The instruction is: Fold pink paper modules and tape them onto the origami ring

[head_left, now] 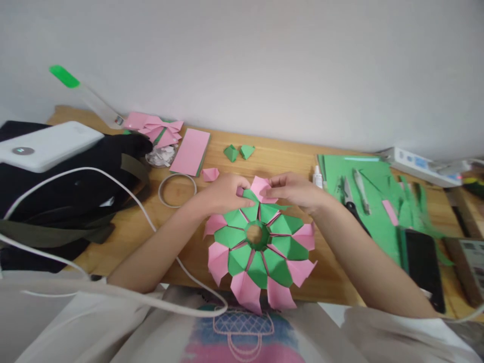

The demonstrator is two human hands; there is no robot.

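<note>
A ring-shaped paper flower (280, 269) of folded green pieces with pink petals around the outside lies over the table's front edge, a round hole at its middle. At its far side, my left hand (229, 194) is closed, thumb and fingers gripping a green piece of the ring. My right hand (293, 189) pinches the pink folded petal (259, 186) at the top of the ring between thumb and fingers. Just behind my left hand lies a loose pink folded piece (210, 174). Two small green folded pieces (239, 152) sit farther back.
A tape ring (162, 191), pink paper (191, 151) and a black bag (75, 201) with a white power bank (49, 145) are at left. To the right are a glue bottle (317, 177), green paper (340, 166), scissors (351, 204) and a phone (422, 267). A white cable (141, 204) crosses my left arm.
</note>
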